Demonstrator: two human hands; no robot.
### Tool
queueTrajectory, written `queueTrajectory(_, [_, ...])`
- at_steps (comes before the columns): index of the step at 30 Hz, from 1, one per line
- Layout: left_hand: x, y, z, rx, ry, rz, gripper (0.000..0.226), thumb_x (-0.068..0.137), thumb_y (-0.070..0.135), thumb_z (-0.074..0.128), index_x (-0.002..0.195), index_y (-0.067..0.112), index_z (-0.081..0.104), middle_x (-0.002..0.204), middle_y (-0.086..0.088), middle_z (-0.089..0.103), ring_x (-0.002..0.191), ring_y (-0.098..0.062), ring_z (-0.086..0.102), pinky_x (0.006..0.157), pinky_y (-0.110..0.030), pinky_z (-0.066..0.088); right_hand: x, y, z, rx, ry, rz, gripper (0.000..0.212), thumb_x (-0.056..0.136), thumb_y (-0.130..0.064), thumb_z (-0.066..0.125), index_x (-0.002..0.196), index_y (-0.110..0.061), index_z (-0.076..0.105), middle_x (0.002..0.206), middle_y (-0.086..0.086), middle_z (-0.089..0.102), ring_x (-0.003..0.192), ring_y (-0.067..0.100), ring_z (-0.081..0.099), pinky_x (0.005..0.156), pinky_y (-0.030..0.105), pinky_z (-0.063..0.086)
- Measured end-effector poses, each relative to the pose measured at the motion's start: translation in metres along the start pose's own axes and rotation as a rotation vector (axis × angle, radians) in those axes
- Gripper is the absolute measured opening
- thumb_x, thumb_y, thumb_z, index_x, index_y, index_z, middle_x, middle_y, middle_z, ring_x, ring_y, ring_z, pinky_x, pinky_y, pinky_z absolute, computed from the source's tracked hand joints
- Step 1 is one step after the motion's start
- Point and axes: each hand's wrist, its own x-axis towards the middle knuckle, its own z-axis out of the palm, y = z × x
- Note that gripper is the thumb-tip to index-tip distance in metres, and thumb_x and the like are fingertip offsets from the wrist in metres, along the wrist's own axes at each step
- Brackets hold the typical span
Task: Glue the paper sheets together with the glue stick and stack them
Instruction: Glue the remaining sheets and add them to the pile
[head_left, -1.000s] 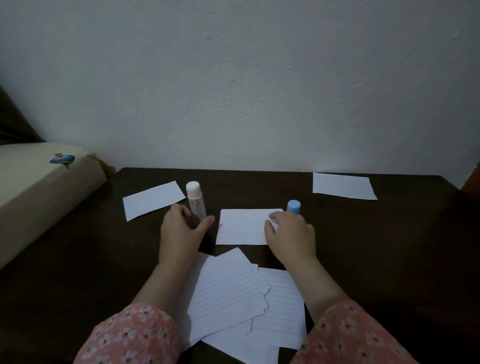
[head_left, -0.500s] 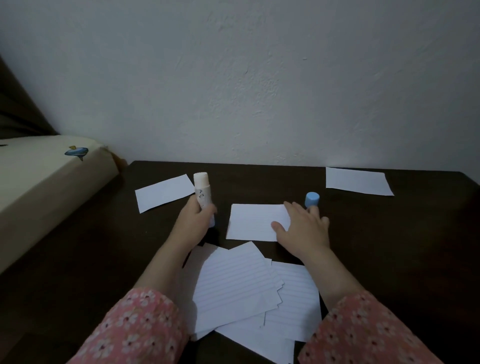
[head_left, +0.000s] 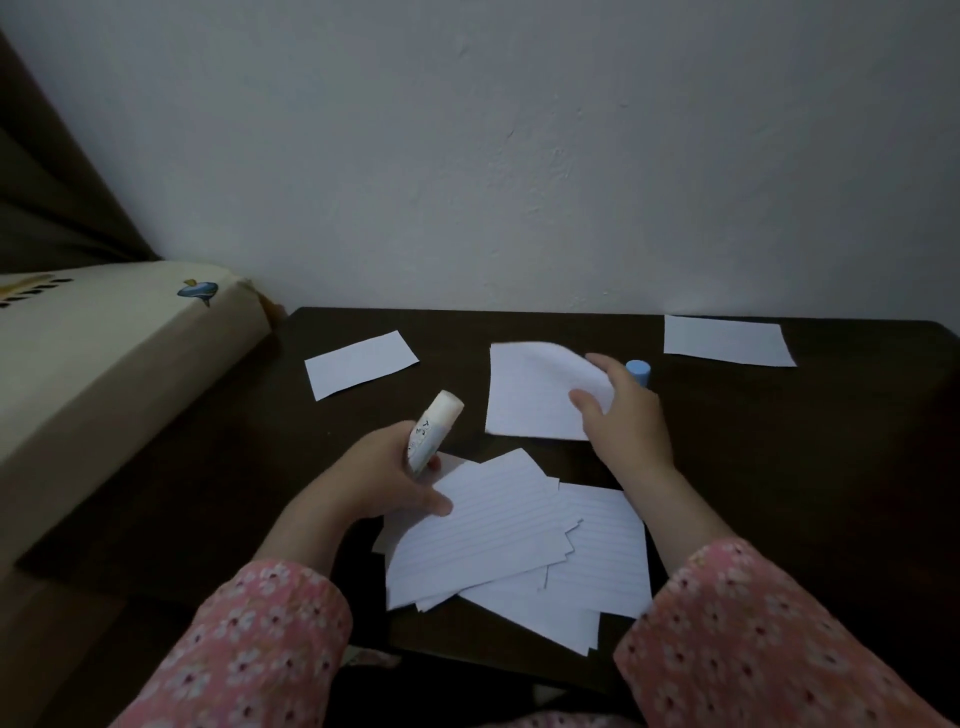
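My left hand (head_left: 384, 475) grips the white glue stick (head_left: 434, 428), tilted up to the right, above the near pile. My right hand (head_left: 623, 410) pinches the right edge of a lined paper sheet (head_left: 530, 389) and lifts it, so the sheet curls off the dark table (head_left: 779, 467). A loose pile of lined sheets (head_left: 509, 540) lies between my forearms. The blue cap (head_left: 639, 370) stands just behind my right hand.
One single sheet (head_left: 361, 364) lies at the back left, another sheet (head_left: 727, 340) at the back right near the white wall. A cream padded edge (head_left: 104, 374) borders the table on the left. Pink floral sleeves cover both forearms.
My right hand went from resting on the middle sheet to pinching and lifting its right side. My left hand raised and tilted the glue stick toward me.
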Motion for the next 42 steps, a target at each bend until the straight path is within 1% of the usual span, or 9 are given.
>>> queueTrajectory(4, [0.000,0.001,0.011,-0.097,0.095,0.045,0.050,0.059,0.028,0.089,0.099,0.030,0.059,0.096,0.017,0.060,0.091,-0.004,0.053,0.075,-0.025,0.041,-0.011,-0.006,-0.013,0.259,0.082,-0.020,0.042,0.092,-0.023,0.063,0.133,-0.026,0.053,0.119,-0.005,0.051,0.106,0.009,0.047,0.077,0.019,0.043])
queueTrajectory(7, [-0.001,-0.002,0.014,-0.203,0.161,0.070,0.036,0.066,0.034,0.085,0.092,0.031,0.060,0.096,0.011,0.065,0.089,-0.006,0.058,0.066,-0.022,0.042,-0.019,-0.011,-0.026,0.322,0.133,0.000,0.042,0.091,-0.022,0.065,0.131,-0.022,0.055,0.121,-0.005,0.053,0.108,0.010,0.048,0.086,0.026,0.044])
queueTrajectory(10, [-0.006,-0.011,0.009,-0.271,0.280,0.054,0.019,0.080,0.029,0.073,0.093,0.028,0.059,0.097,0.004,0.067,0.086,-0.011,0.062,0.063,-0.025,0.049,-0.026,-0.012,-0.037,0.297,-0.049,0.090,0.044,0.089,-0.023,0.068,0.131,-0.024,0.056,0.121,-0.003,0.055,0.102,0.012,0.052,0.085,0.029,0.046])
queueTrajectory(14, [-0.017,-0.016,0.012,-0.296,0.344,0.006,0.025,0.081,0.039,0.072,0.093,0.020,0.061,0.089,0.000,0.066,0.081,-0.016,0.064,0.068,-0.032,0.055,-0.049,-0.011,-0.033,0.117,-0.383,0.188,0.053,0.087,-0.027,0.069,0.136,-0.031,0.050,0.132,-0.004,0.051,0.109,0.011,0.051,0.084,0.026,0.046])
queueTrajectory(16, [-0.022,-0.014,0.017,-0.301,0.315,0.017,0.033,0.075,0.046,0.075,0.091,0.020,0.062,0.087,0.000,0.065,0.081,-0.015,0.063,0.063,-0.027,0.050,-0.060,-0.009,-0.028,-0.131,-0.377,0.129,0.059,0.088,-0.034,0.067,0.142,-0.033,0.042,0.143,-0.003,0.042,0.125,0.015,0.044,0.089,0.026,0.041])
queueTrajectory(19, [-0.027,-0.006,0.021,-0.211,0.183,0.076,0.049,0.059,0.049,0.086,0.094,0.025,0.062,0.091,0.006,0.064,0.084,-0.009,0.061,0.064,-0.023,0.045,-0.072,-0.008,-0.027,-0.478,-0.316,-0.070,0.077,0.082,-0.060,0.062,0.147,-0.037,0.030,0.155,0.001,0.019,0.140,0.021,0.022,0.109,0.040,0.029])
queueTrajectory(21, [-0.026,-0.003,0.022,-0.108,0.098,0.091,0.060,0.048,0.048,0.090,0.096,0.027,0.061,0.094,0.008,0.063,0.086,-0.008,0.060,0.069,-0.025,0.047,-0.077,-0.009,-0.029,-0.497,-0.471,-0.182,0.094,0.070,-0.073,0.063,0.149,-0.043,0.022,0.159,-0.009,0.000,0.145,0.021,0.004,0.116,0.048,0.015])
queueTrajectory(25, [-0.023,-0.005,0.019,-0.070,0.012,0.074,0.062,0.045,0.038,0.093,0.097,0.029,0.061,0.096,0.009,0.064,0.090,-0.011,0.061,0.082,-0.033,0.050,-0.082,-0.007,-0.034,-0.625,-0.811,-0.220,0.114,0.058,-0.076,0.071,0.150,-0.046,0.010,0.160,-0.015,-0.002,0.146,0.017,-0.004,0.118,0.052,0.001])
queueTrajectory(42, [-0.003,0.000,0.026,-0.272,0.176,0.055,0.056,0.061,0.042,0.086,0.108,0.030,0.058,0.101,0.010,0.058,0.091,-0.006,0.055,0.070,-0.025,0.047,-0.046,-0.002,-0.035,-0.539,-0.710,-0.204,0.092,0.066,-0.071,0.070,0.145,-0.044,0.033,0.159,-0.016,0.008,0.147,0.013,0.000,0.117,0.047,0.010])
